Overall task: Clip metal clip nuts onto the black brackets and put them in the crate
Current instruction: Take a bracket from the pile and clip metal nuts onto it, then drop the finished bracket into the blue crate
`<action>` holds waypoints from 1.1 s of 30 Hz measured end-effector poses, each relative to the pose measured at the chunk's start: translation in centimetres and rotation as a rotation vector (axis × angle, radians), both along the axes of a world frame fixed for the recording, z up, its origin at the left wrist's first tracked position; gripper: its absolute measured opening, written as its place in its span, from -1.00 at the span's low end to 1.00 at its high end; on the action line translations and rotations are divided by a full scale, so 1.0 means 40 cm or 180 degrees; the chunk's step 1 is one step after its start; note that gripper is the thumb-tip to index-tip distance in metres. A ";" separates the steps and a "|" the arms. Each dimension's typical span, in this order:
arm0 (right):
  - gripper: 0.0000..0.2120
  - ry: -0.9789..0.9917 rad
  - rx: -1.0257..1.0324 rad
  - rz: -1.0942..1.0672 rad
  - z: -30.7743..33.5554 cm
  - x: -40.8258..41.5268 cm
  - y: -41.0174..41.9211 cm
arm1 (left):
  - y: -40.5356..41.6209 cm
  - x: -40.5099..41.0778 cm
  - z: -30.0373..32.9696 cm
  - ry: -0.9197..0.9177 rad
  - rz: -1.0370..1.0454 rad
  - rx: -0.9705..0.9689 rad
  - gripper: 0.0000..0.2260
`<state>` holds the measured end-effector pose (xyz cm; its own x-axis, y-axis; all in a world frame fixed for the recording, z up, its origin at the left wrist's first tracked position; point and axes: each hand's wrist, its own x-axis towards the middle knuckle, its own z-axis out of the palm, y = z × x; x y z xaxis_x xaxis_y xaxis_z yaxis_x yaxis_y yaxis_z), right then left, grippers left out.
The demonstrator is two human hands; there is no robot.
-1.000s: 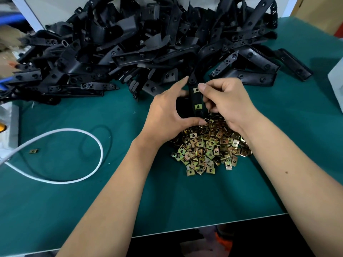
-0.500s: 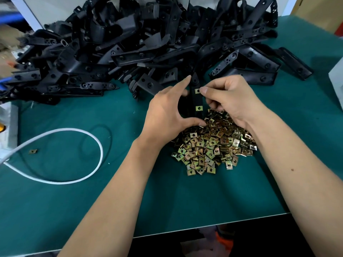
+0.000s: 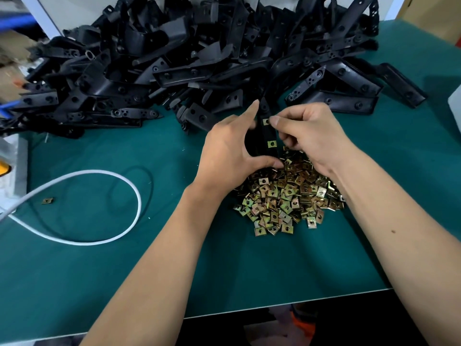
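Observation:
My left hand (image 3: 229,148) holds a black bracket (image 3: 268,132) upright between thumb and forefinger, just above a heap of brass-coloured clip nuts (image 3: 287,196) on the green mat. Two clip nuts sit on the bracket: an upper one (image 3: 266,121) and a lower one (image 3: 272,144). My right hand (image 3: 309,136) presses its fingertip against the upper clip nut from the right; its other fingers are curled. A big pile of black brackets (image 3: 199,66) fills the back of the table. No crate is in view.
A white cable (image 3: 99,236) loops across the mat at the left, with one stray clip nut (image 3: 47,201) beside it. The table's front edge (image 3: 274,308) runs close to me. A white object (image 3: 455,111) stands at the right edge.
Both hands with the bracket have shifted slightly away from me. My right fingertip stays at the upper clip nut, which now sits squarer on the bracket.

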<state>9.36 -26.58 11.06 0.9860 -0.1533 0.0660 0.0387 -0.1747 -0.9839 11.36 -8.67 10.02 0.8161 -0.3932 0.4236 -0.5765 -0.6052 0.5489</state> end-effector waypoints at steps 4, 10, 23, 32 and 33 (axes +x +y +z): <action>-0.76 0.0074 -0.0142 -0.0064 -0.013 0.005 0.005 | -0.007 0.006 -0.003 -0.0009 0.0474 -0.0202 0.05; -0.86 -0.0229 -0.0659 0.0148 -0.014 -0.001 0.007 | -0.005 0.009 -0.001 -0.0084 0.0827 -0.0234 0.05; -0.78 -0.0791 -0.1666 -0.0237 0.015 -0.023 0.022 | -0.038 -0.034 0.040 -0.0548 0.0917 0.0376 -0.06; -0.86 -0.0886 -0.1556 -0.1414 0.064 -0.167 -0.145 | -0.287 -0.124 0.110 -0.1107 0.0437 0.1159 -0.29; -0.84 -0.0789 -0.1509 -0.1582 0.067 -0.204 -0.189 | -0.341 -0.148 0.118 -0.1213 0.0285 0.1223 -0.32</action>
<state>1.22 -34.13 13.73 0.7549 -0.4784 0.4487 0.0559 -0.6347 -0.7707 5.44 -22.29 14.75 0.6703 -0.5138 0.5355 -0.6283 -0.7769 0.0411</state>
